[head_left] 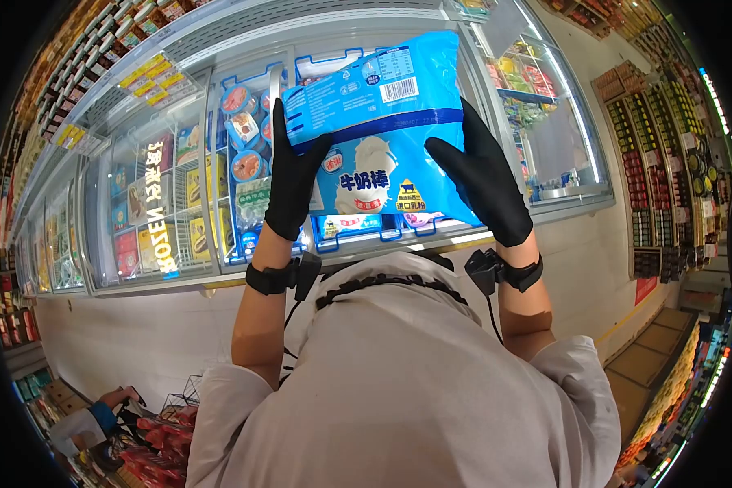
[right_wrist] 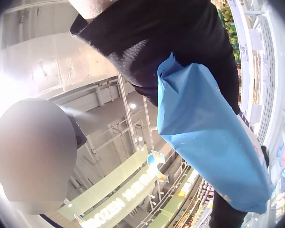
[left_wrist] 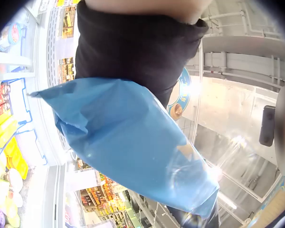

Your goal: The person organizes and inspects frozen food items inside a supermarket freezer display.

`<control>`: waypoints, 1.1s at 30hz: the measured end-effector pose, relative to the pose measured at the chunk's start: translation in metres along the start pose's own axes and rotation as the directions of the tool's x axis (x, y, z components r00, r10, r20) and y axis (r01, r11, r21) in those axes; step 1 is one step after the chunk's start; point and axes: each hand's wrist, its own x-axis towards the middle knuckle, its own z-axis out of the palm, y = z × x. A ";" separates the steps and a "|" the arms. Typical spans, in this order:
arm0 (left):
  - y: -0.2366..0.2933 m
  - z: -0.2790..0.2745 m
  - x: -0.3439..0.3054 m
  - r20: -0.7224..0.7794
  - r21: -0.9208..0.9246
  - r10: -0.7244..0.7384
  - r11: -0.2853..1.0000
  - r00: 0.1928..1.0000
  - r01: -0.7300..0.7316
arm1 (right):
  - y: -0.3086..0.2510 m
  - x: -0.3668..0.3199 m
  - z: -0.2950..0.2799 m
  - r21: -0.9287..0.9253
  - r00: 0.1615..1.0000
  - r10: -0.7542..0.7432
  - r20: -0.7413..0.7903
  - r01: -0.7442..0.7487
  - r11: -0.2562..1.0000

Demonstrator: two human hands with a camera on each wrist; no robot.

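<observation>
The gloved left hand (head_left: 294, 180) and gloved right hand (head_left: 491, 180) each hold a side edge of the blue milk-bar bag (head_left: 382, 122), their grips pinching it between thumb and fingers. The bag is above the freezer (head_left: 171, 286), beside round tubs (head_left: 246, 165).
</observation>
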 end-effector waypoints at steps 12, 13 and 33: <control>0.023 0.000 -0.006 -0.134 0.145 0.054 0.989 0.990 -0.035 | 0.010 0.007 0.008 -0.423 0.987 -0.121 -0.106 0.066 0.904; 0.021 -0.001 -0.006 -0.133 0.141 0.048 0.990 0.990 -0.029 | 0.012 0.006 0.010 -0.432 0.984 -0.136 -0.118 0.073 0.899; 0.024 -0.009 0.000 -0.035 -0.143 -0.156 0.978 0.987 0.150 | 0.005 0.013 -0.003 0.011 0.964 0.119 -0.237 -0.120 0.993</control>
